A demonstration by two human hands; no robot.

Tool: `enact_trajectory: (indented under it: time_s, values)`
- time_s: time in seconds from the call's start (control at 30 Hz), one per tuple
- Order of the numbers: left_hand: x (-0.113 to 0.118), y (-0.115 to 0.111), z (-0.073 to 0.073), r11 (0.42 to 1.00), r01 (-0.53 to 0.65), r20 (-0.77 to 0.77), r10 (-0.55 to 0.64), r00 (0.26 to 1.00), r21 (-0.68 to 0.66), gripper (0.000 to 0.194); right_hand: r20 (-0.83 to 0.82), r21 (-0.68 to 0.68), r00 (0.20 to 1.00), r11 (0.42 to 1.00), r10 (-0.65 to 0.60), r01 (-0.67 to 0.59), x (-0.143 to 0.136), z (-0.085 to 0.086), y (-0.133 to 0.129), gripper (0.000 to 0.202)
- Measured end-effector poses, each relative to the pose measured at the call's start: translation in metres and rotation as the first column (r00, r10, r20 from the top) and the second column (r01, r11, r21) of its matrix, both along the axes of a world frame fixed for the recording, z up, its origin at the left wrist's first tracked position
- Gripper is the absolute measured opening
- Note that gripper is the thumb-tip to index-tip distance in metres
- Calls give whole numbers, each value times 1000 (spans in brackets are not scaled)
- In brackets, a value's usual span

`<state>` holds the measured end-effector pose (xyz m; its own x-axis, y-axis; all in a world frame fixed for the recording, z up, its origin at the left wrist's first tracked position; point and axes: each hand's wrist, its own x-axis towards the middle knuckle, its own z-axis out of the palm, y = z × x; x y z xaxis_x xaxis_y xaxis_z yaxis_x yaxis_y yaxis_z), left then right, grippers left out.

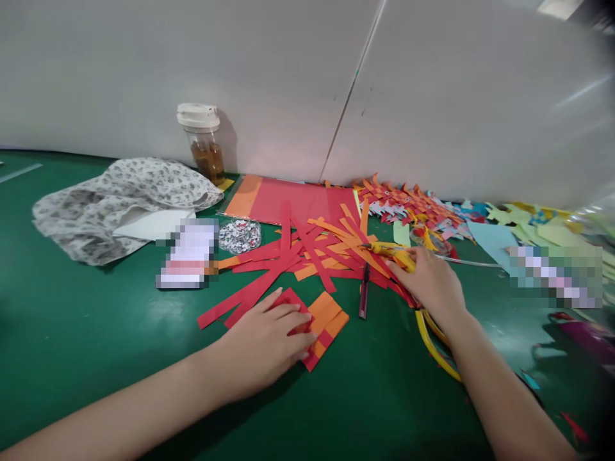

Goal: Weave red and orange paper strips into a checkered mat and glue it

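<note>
My left hand [267, 342] lies flat on a woven piece of red and orange paper strips [324, 320] on the green table [96, 333], pressing it down. My right hand [432, 282] is closed around a yellow glue gun [394, 253], whose yellow cord [435, 349] runs back under my wrist. The gun rests over a loose pile of red and orange paper strips [307, 253]. A dark pen [364, 296] lies between my two hands.
Red and orange paper sheets [293, 198] lie near the wall. A lidded jar of amber liquid [205, 144], a patterned cloth [120, 202], a bag of googly eyes [239, 235], finished paper fish [408, 205] and pastel paper cutouts [500, 237] surround the work area.
</note>
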<state>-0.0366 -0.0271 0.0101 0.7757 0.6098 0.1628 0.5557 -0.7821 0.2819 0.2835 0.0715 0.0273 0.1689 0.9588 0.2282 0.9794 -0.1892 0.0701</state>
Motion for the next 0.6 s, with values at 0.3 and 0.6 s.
enact_trajectory:
  time_s: [0.3,0.6]
  values:
    - [2,23,0,989,-145,71,142,987,29,47,-97,75,995,997,-10,17,12,-12,7,56]
    - [-3,22,-8,921,-382,58,378,924,74,77,-391,200,920,972,-34,121,24,-17,11,49]
